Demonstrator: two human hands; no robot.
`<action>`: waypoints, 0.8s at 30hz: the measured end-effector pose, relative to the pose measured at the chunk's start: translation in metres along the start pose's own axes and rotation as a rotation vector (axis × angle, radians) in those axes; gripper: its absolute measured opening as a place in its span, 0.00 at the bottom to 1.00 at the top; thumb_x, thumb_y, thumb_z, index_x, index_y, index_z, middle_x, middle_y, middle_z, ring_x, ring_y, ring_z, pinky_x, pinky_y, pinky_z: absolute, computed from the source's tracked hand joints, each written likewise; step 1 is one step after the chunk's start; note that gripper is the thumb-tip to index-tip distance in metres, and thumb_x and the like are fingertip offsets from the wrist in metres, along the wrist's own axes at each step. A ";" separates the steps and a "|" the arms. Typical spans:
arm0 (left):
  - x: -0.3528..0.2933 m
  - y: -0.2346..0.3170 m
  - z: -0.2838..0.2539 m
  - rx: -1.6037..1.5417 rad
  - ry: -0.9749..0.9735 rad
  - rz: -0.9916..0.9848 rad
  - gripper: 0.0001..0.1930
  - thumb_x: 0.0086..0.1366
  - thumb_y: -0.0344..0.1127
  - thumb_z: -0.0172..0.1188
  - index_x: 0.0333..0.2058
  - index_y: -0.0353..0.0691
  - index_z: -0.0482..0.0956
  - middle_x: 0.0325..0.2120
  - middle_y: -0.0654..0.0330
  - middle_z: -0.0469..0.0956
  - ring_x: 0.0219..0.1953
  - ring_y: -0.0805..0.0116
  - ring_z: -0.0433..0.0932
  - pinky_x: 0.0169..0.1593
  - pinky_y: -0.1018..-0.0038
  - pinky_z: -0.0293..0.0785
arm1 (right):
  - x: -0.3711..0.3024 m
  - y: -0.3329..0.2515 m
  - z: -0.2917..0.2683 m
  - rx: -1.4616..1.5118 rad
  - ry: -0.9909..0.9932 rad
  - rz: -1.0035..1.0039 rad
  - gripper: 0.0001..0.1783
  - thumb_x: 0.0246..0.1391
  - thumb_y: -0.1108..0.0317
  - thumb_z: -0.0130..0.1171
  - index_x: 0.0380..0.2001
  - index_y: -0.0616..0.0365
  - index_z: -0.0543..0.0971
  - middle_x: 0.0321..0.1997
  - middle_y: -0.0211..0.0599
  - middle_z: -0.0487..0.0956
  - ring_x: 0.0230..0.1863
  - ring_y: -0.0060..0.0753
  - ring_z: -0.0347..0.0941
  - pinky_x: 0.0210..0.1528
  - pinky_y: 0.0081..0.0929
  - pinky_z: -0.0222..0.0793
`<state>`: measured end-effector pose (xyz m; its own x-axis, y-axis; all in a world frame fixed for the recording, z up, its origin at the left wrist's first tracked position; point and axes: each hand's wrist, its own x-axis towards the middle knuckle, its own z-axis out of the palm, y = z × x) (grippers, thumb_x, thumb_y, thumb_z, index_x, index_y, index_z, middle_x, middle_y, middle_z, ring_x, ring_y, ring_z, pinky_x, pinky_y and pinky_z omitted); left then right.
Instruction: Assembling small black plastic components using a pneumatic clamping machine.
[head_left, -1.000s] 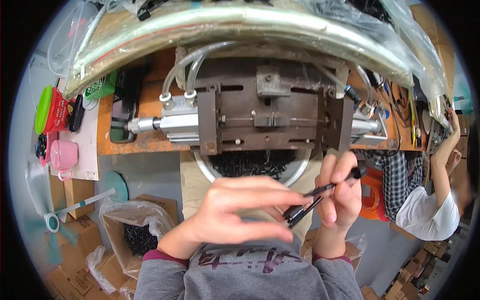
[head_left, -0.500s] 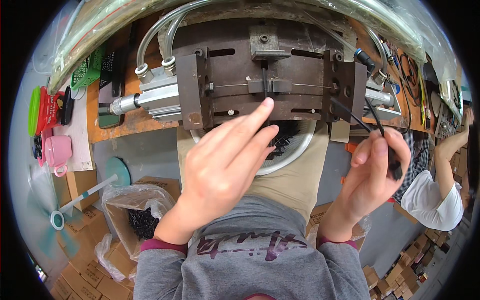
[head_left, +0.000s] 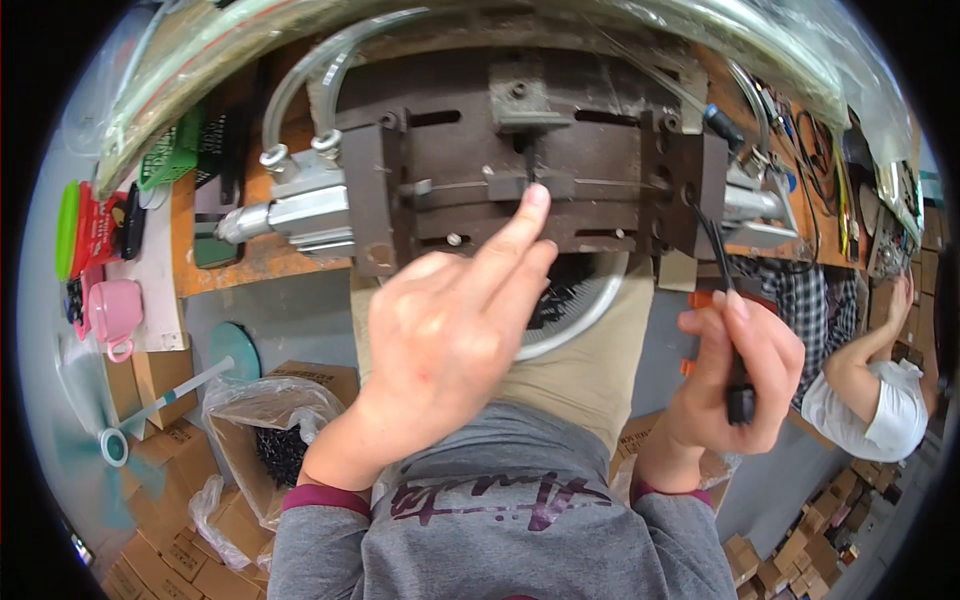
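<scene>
My left hand (head_left: 440, 330) reaches over the dark metal fixture (head_left: 600, 80), index finger stretched out. Its fingertip rests on or just above a thin black piece (head_left: 531, 160) at the small grey block (head_left: 561, 187) in the middle. The other fingers are extended too; the thumb is mostly hidden. Off to the right, my right hand (head_left: 765, 370) is closed around slim black rod-like parts (head_left: 719, 255), whose thicker black end shows below the fingers. How many parts are there I cannot tell. Their upper tips lie close to the fixture's right upright (head_left: 706, 170).
A white round basket (head_left: 602, 312) of black pieces sits on my lap under the fixture. Silver air cylinders (head_left: 310, 215) with clear hoses flank it. At left are a pink cup (head_left: 115, 310), a fan (head_left: 115, 447) and a carton of black parts (head_left: 235, 460). Another person (head_left: 865, 400) is at right.
My right hand has drawn down, and the black parts in it, spread apart before, now line up more upright. My left index finger has moved slightly up along the thin black piece.
</scene>
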<state>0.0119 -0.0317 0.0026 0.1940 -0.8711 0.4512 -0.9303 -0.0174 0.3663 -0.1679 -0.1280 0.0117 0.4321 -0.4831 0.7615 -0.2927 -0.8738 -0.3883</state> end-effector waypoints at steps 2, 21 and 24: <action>0.000 0.000 0.000 -0.035 -0.002 -0.028 0.14 0.44 0.29 0.70 0.34 0.38 0.83 0.47 0.59 0.81 0.22 0.70 0.76 0.26 0.78 0.69 | 0.000 -0.005 0.004 0.012 -0.013 0.007 0.19 0.40 0.83 0.68 0.40 0.65 0.82 0.39 0.42 0.77 0.29 0.32 0.75 0.29 0.24 0.71; -0.011 -0.004 0.001 -0.143 0.113 0.034 0.16 0.42 0.26 0.71 0.33 0.34 0.83 0.45 0.51 0.80 0.33 0.64 0.80 0.33 0.73 0.76 | 0.000 0.002 0.023 0.360 -0.057 0.131 0.20 0.54 0.81 0.57 0.51 0.72 0.72 0.51 0.57 0.74 0.43 0.47 0.80 0.45 0.30 0.79; -0.011 -0.003 0.010 -0.022 0.089 0.054 0.14 0.43 0.29 0.70 0.32 0.35 0.82 0.46 0.54 0.80 0.26 0.67 0.79 0.30 0.76 0.74 | -0.003 0.007 0.024 0.391 -0.074 0.095 0.22 0.52 0.84 0.58 0.52 0.71 0.70 0.53 0.60 0.72 0.43 0.49 0.80 0.44 0.32 0.80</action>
<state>0.0090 -0.0267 -0.0119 0.1713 -0.8235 0.5409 -0.9335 0.0400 0.3565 -0.1507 -0.1339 -0.0056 0.4828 -0.5528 0.6792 0.0065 -0.7733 -0.6340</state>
